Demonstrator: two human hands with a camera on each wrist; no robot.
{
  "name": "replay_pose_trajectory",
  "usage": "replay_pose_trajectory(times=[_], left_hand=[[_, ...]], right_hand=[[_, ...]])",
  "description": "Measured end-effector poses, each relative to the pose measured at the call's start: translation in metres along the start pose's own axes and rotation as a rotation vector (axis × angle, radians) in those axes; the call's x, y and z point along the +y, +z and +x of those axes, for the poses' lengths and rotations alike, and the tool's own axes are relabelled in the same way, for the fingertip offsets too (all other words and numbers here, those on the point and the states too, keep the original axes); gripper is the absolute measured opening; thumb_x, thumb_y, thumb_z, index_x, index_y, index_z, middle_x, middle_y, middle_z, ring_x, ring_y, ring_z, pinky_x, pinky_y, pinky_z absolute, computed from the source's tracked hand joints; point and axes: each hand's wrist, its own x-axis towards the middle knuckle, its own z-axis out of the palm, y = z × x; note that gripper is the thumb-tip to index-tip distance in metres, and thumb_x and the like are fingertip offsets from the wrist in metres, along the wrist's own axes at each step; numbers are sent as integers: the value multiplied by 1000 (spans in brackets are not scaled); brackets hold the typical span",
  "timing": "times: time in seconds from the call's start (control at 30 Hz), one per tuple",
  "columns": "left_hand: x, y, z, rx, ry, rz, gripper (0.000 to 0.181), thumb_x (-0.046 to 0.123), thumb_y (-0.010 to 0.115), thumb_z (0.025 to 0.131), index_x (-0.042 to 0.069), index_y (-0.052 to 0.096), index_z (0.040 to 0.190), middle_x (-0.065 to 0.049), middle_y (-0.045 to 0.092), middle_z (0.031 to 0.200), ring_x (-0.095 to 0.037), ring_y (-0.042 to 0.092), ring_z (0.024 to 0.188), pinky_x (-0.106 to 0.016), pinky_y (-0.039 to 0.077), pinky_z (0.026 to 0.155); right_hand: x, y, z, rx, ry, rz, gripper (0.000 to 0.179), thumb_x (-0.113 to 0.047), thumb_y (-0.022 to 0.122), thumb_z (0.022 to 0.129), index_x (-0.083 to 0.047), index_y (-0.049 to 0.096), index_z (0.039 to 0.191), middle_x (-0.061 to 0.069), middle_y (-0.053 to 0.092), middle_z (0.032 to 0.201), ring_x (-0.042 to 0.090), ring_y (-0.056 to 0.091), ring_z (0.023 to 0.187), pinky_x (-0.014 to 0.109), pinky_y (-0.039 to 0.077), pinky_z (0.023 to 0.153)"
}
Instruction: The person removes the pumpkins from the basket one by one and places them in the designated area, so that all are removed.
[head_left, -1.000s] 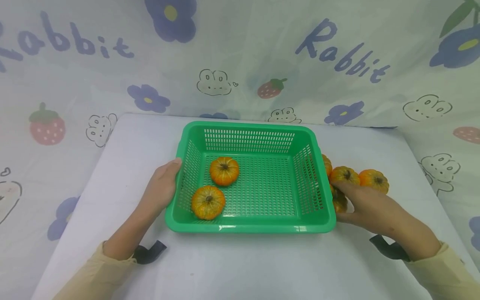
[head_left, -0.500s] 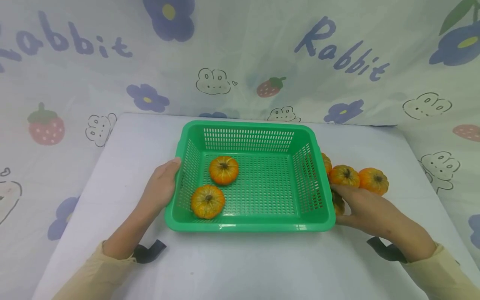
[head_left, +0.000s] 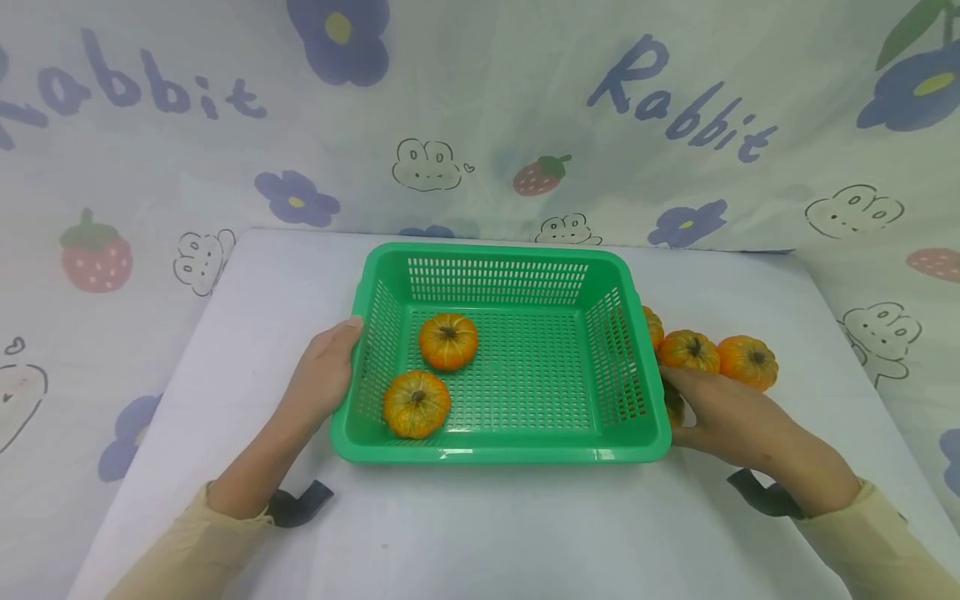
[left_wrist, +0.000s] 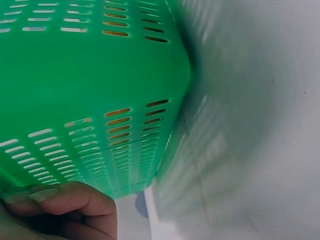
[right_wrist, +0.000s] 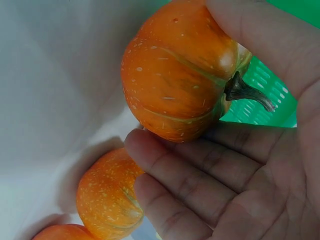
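1. Head view, middle of the white tabletop [head_left: 495,533]: a green basket [head_left: 502,455], long side toward the tabletop's front edge. Inside, a rear pumpkin [head_left: 448,342] toward the left wall and a front pumpkin [head_left: 417,405] close to the basket's front-left corner.
2. Head view, left: gripping the basket's left rim with the left hand [head_left: 321,371].
3. Head view, right: holding a pumpkin [head_left: 676,407] with the right hand [head_left: 723,417], just beside the basket near its front-right corner — mostly hidden by rim and fingers.
4. Head view, between the basket and the tabletop's right edge: a half-hidden pumpkin [head_left: 654,327] behind the rim, then a middle pumpkin [head_left: 687,349], then an outer pumpkin [head_left: 748,362], nearest that edge.
5. Head view, beyond the tabletop's back edge: a printed cloth [head_left: 480,83] with flowers, strawberries and "Rabbit".
6. Left wrist view: fingers curled at the basket's slotted side; orange showing through some slots.
7. Right wrist view: pumpkin held between thumb and fingers, dark stem [right_wrist: 247,93] toward the palm — impossible to tell whether lifted or resting. Below, parts of two other pumpkins; behind, green slotted plastic.
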Motion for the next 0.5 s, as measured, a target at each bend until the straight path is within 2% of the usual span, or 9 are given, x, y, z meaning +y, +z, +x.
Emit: replay_pose_trajectory(times=[0.3, 0.5], left_hand=[[0, 0, -1, 4, -1, 11, 73, 53, 18, 113, 0, 36, 160, -24, 61, 134, -35, 64, 117, -44, 59, 94], [1, 0, -1, 4, -3, 11, 72, 53, 19, 113, 0, 37, 159, -24, 61, 133, -34, 65, 116, -42, 59, 92]], right_hand=[[1, -1, -1, -9, 22, -11, 80, -46, 93, 78, -5, 61, 139, 3, 71, 115, 21, 65, 93, 53, 60, 83], [4, 0, -6, 2, 22, -11, 83, -48, 92, 79, -7, 59, 143, 4, 71, 121, 21, 66, 96, 52, 60, 84]])
